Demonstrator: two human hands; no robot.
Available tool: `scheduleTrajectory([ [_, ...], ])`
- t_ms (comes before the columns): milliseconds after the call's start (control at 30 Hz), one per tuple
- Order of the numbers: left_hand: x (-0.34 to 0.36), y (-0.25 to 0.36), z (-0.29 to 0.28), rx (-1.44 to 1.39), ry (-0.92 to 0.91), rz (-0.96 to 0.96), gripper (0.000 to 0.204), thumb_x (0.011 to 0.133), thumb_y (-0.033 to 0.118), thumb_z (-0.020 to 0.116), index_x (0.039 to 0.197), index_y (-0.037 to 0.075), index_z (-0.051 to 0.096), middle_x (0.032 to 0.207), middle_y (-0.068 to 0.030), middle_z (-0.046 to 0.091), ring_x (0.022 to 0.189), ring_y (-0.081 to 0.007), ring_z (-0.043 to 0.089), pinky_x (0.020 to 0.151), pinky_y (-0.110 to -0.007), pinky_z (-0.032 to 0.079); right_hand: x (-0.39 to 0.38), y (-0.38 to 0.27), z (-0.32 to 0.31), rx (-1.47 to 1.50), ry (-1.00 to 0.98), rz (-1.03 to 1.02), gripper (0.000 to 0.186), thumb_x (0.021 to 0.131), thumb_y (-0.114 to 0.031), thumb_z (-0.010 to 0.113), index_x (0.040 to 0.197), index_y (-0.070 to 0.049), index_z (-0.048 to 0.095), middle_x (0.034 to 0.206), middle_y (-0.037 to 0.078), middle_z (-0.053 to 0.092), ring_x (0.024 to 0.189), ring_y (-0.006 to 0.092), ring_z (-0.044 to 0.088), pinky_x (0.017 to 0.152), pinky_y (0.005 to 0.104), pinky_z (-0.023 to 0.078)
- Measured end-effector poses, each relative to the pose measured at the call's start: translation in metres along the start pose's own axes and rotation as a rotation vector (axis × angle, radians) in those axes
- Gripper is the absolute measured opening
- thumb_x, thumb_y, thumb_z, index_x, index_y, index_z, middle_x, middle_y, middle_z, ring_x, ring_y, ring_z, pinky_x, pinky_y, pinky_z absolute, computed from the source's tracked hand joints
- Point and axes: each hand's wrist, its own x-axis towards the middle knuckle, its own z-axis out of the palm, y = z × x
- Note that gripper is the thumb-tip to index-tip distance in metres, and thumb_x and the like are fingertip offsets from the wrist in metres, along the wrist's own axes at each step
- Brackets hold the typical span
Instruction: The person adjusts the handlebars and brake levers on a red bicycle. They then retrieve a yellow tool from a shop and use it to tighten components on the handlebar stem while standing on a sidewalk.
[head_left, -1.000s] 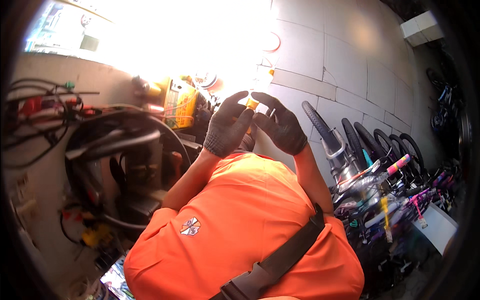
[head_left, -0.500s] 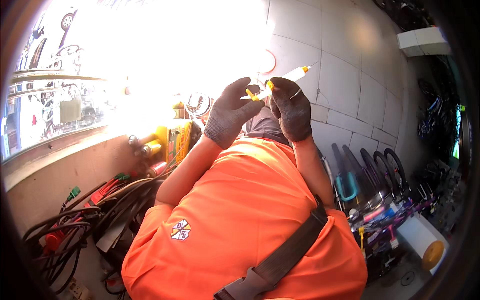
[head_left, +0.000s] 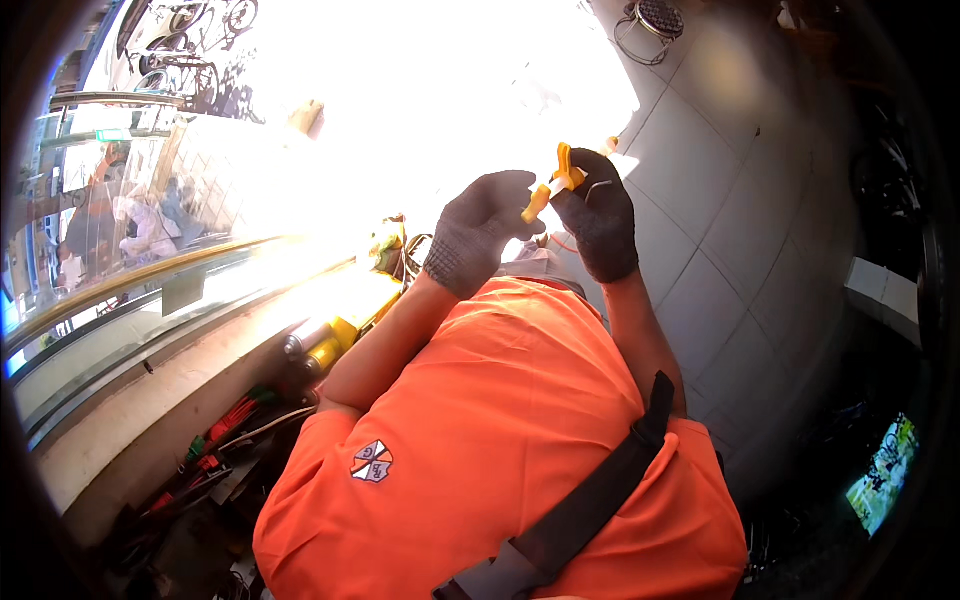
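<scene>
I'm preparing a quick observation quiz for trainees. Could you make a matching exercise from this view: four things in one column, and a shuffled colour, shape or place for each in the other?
1. shirt
2. strap
3. badge
4. yellow-and-white tool

A. shield-shaped
B. held in the gloved right hand
C. orange
D. black, with a buckle

Right pairs: 1-C, 2-D, 3-A, 4-B

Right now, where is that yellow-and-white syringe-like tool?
In the head view, the syringe-like tool is above centre, held in the right hand, its lower-left end beside the left hand; whether that hand touches it is unclear.
</scene>
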Motion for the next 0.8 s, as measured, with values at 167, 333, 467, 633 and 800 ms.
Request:
scheduleTrajectory([
  [167, 0.092, 0.043, -0.023, -0.321, 0.119, -0.244, 0.043, 0.102, 0.031, 0.065, 0.132, 0.0, 0.061, 0.112, -0.0147, 0.069, 0.091, -0.026, 0.071, 0.077, -0.036, 0.059, 0.121, 0.006, -0.001, -0.471, -0.051, -0.338, 0.017, 0.081, 0.002, 0.072, 0.097, -0.005, 0.071, 0.115, 0.014, 0.068, 0.098, 0.0266, 0.07, 0.076, 0.0342, 0.06],
  [333, 0.198, 0.058, -0.071, -0.132, -0.11, -0.227, 0.021, 0.101, 0.015, 0.062, 0.118, 0.003, 0.058, 0.106, -0.0129, 0.068, 0.076, -0.0183, 0.066, 0.066, -0.029, 0.055, 0.23, 0.008, 0.021, -0.235, -0.004, -0.073, 0.031, 0.087, 0.0, 0.069, 0.117, -0.004, 0.067, 0.114, 0.013, 0.069, 0.083, 0.019, 0.07, 0.069, 0.0296, 0.058],
  [467, 0.29, 0.087, -0.121, -0.01, -0.097, -0.171, 0.027, 0.098, 0.012, 0.065, 0.124, 0.003, 0.06, 0.108, -0.0108, 0.069, 0.08, -0.0176, 0.067, 0.069, -0.029, 0.056, 0.331, 0.011, 0.048, -0.324, 0.009, -0.147, 0.034, 0.089, -0.001, 0.068, 0.123, -0.005, 0.066, 0.108, 0.011, 0.07, 0.075, 0.016, 0.066, 0.063, 0.0276, 0.055],
  [633, 0.37, 0.149, -0.182, -0.285, 0.129, -0.232, 0.045, 0.097, 0.022, 0.072, 0.136, 0.002, 0.059, 0.116, -0.0124, 0.07, 0.089, -0.021, 0.071, 0.075, -0.033, 0.058, 0.441, -0.008, 0.086, -0.373, -0.05, -0.167, 0.035, 0.089, -0.003, 0.071, 0.124, -0.005, 0.066, 0.108, 0.011, 0.07, 0.066, 0.0123, 0.062, 0.059, 0.0264, 0.052],
  [800, 0.442, 0.194, -0.245, -0.541, 0.176, -0.355, 0.054, 0.097, 0.039, 0.071, 0.135, 0.002, 0.059, 0.114, -0.0148, 0.07, 0.081, -0.0247, 0.072, 0.069, -0.035, 0.058, 0.542, -0.014, 0.127, -0.294, -0.06, -0.171, 0.038, 0.088, -0.003, 0.073, 0.125, -0.007, 0.067, 0.106, 0.012, 0.072, 0.075, 0.0166, 0.069, 0.064, 0.0282, 0.056],
])
